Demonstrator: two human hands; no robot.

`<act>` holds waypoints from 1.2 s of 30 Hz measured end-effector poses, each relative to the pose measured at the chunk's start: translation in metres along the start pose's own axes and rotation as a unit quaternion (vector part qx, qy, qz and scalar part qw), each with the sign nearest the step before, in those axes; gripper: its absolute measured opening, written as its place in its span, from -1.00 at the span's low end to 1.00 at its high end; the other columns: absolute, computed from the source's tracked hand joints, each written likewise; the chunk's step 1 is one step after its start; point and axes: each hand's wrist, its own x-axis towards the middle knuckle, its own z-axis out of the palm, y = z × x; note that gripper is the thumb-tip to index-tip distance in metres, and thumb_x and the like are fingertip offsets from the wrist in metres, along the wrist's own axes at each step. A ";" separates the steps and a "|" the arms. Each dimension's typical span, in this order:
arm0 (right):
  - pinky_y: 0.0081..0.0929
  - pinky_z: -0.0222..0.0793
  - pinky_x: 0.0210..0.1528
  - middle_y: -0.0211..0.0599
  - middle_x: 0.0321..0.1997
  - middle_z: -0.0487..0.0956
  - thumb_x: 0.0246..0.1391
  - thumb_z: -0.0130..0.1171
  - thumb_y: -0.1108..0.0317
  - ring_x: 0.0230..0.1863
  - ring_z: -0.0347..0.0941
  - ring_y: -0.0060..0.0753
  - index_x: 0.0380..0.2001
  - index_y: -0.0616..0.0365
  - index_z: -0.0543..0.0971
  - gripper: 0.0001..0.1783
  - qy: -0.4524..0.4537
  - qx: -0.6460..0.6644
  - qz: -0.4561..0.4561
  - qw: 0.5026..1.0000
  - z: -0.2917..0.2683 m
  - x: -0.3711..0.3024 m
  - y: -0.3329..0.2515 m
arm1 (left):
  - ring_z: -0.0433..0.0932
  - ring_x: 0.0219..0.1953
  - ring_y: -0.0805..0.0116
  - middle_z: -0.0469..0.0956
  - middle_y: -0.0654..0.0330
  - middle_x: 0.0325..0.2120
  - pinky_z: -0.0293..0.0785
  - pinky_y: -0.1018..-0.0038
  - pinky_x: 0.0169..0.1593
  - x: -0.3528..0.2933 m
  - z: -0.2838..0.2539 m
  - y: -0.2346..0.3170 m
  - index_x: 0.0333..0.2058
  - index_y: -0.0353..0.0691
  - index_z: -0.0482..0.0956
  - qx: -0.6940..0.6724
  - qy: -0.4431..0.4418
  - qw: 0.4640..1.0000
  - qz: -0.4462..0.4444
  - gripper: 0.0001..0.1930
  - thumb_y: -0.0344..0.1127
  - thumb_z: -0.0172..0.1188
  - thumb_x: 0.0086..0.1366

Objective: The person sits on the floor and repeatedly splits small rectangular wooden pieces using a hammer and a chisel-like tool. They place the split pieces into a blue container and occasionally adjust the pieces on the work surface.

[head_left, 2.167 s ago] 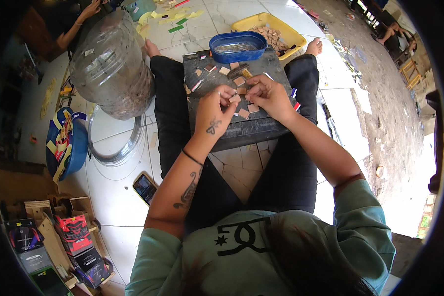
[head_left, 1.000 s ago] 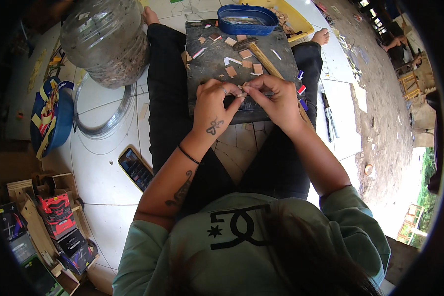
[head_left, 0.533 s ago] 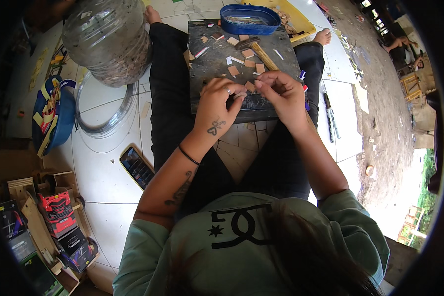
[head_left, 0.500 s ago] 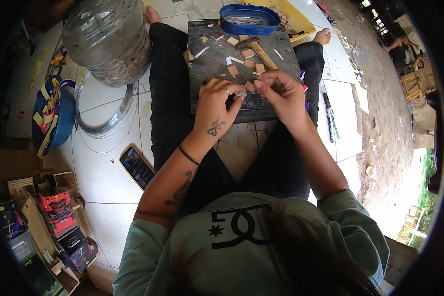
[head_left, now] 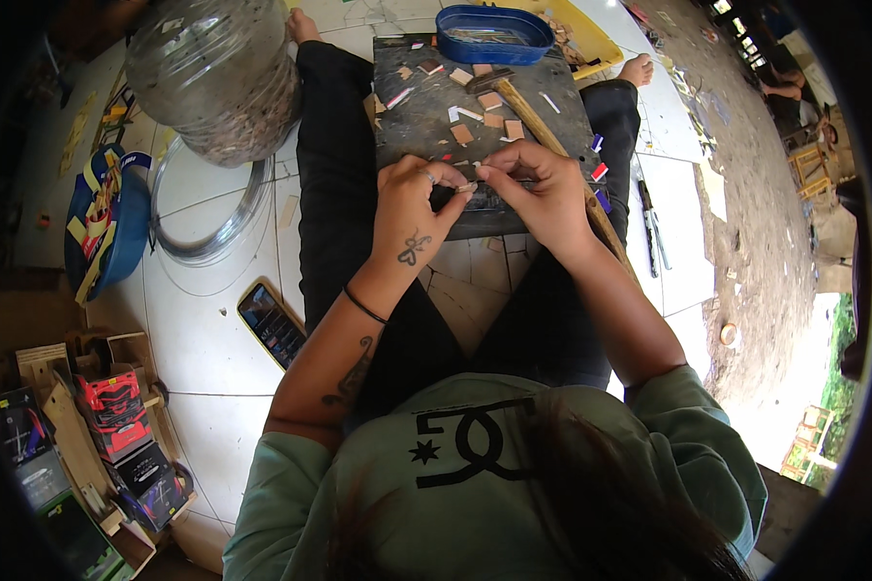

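Over the near part of a dark work board (head_left: 407, 126), my two hands meet fingertip to fingertip. My left hand (head_left: 412, 198) is closed in a pinch on a small wooden piece (head_left: 468, 187), only its edge showing between finger and thumb. My right hand (head_left: 541, 189) is also pinched, its tips almost touching that piece; a tiny pale bit shows there, too small to name. Beside the right hand lies a hammer (head_left: 533, 114), its head on the board and its wooden handle running down past the wrist. Several small wooden tiles (head_left: 462, 134) are scattered beyond my fingers.
A blue oval tub (head_left: 494, 48) with thin sticks stands at the board's far edge, before a yellow tray (head_left: 601, 53) of wooden bits. Leftward are a large clear plastic container (head_left: 213, 87), a wire coil (head_left: 203, 254), a blue basin (head_left: 116, 232) and a phone (head_left: 269, 321). Pens (head_left: 652, 223) lie right.
My right hand has moved left and slightly nearer, bringing its fingertips close to the left hand's. The tile seen between the hands earlier no longer shows there.
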 end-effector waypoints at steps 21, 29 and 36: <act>-0.46 0.45 -0.36 -0.22 -0.46 0.61 -0.03 0.28 0.53 -0.43 0.57 -0.34 -0.39 0.26 0.59 -0.90 -0.044 -0.132 -0.109 0.984 0.001 0.004 -0.005 | 0.50 -0.32 0.27 0.56 0.26 -0.47 0.33 0.33 -0.09 0.002 -0.002 0.005 -0.43 -0.16 0.64 0.007 0.013 0.999 0.031 -0.88 -0.37 0.37 0.01; -0.35 0.44 -0.14 -0.14 -0.27 0.55 -0.12 0.34 0.46 -0.18 0.52 -0.14 -0.27 0.25 0.57 -0.73 -0.025 -0.195 -0.079 0.977 -0.010 0.005 -0.006 | 0.51 -0.42 0.13 0.53 0.10 -0.46 0.42 0.34 -0.30 0.005 0.000 0.013 -0.43 -0.31 0.60 -0.063 0.002 0.997 0.048 -0.92 -0.44 0.29 0.11; -0.13 0.40 0.04 0.01 0.11 0.34 -0.02 0.23 0.47 0.03 0.43 0.10 0.14 0.15 0.31 -0.39 0.006 -0.486 0.152 0.861 -0.062 -0.063 0.009 | 0.51 -0.51 0.38 0.52 0.19 -0.54 0.38 0.52 -0.42 0.003 0.006 0.008 -0.44 -0.35 0.59 -0.043 0.037 0.996 0.076 -0.94 -0.49 0.27 0.17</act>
